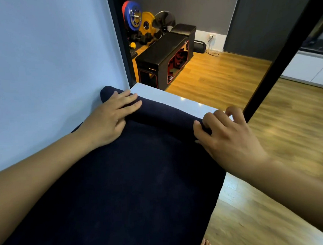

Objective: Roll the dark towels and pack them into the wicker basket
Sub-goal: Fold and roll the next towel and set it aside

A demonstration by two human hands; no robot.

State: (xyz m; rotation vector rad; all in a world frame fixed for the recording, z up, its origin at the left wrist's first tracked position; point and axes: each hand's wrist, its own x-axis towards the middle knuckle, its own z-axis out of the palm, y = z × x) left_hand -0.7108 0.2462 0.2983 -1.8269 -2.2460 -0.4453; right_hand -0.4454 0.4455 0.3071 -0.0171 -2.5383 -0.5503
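At the far end of the white table [174, 97], the navy towel [141, 179] is sitting with a fat roll [162, 113] already formed, and the rest of it is lying flat along the table toward the near edge. The left hand [108, 121] is lying over the roll's left end with fingers spread and mostly straight, pressing rather than grabbing. The right hand [227, 137] is pinching the right end, thumb digging into the cloth and fingers curled over the top. Here's what I'm thinking could go sideways: the two hands are working differently, so one end might be winding tighter than the other and the roll could be coning out. The right end is also sitting right at the table's right edge, so a bit of drift and it's sliding off toward the wooden floor [270, 135]. The left end is butting against the wall [42, 72] beside the table, which could be bunching it. The wicker basket isn't showing anywhere, so I can't tell how far the carry is.
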